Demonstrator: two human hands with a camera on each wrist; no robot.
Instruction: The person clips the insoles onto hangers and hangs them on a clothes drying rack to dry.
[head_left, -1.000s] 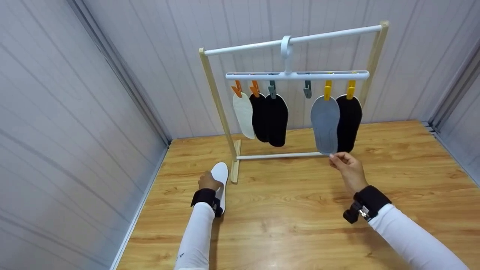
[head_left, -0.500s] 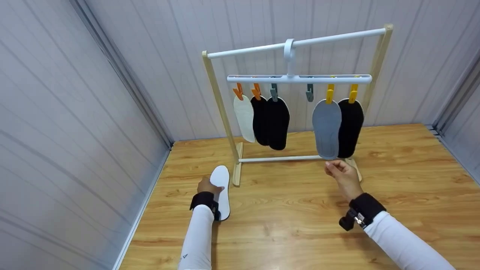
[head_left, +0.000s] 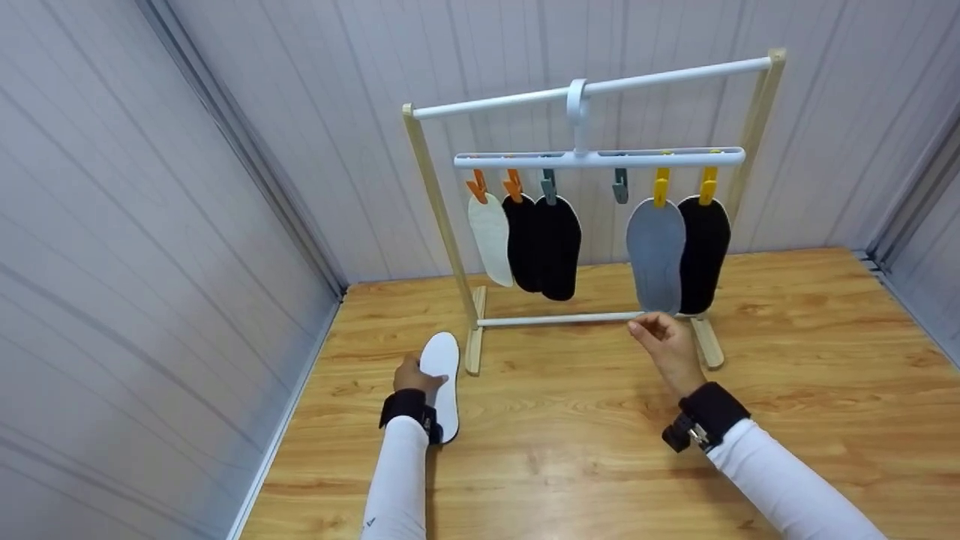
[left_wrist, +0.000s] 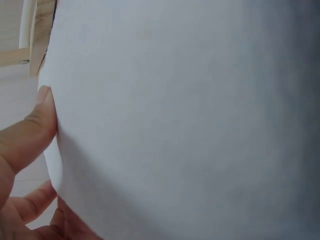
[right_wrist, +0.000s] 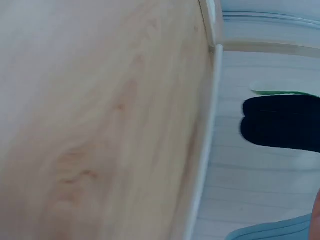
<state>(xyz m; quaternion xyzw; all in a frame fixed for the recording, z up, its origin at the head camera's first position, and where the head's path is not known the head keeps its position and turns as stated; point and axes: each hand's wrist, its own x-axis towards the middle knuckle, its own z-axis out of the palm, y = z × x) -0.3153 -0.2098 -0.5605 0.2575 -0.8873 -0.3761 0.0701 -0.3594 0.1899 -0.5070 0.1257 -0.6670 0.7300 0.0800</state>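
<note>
My left hand (head_left: 417, 375) grips a white insole (head_left: 441, 354) with a dark edge, low at the left of the rack; in the left wrist view the thumb (left_wrist: 37, 122) lies along the insole's edge. My right hand (head_left: 667, 352) is by the lower end of a hanging grey insole (head_left: 655, 251), its fingers loosely curled with nothing seen between them. A yellow clip (head_left: 661, 187) holds that insole, and another holds the black insole (head_left: 705, 251) beside it. A pale insole (head_left: 489, 240) and two black insoles (head_left: 559, 251) hang from orange and grey clips on the left.
The white hanger bar (head_left: 600, 158) hooks over the rack's top rail (head_left: 495, 100). A grey clip (head_left: 620, 186) holds nothing. The wooden rack foot (head_left: 475, 351) stands on the wood-grain table (head_left: 562, 450). Panelled walls (head_left: 300, 75) surround the table.
My right hand has come off the grey insole's lower tip and moved left. My left hand has turned the white insole, so more of its face shows.
</note>
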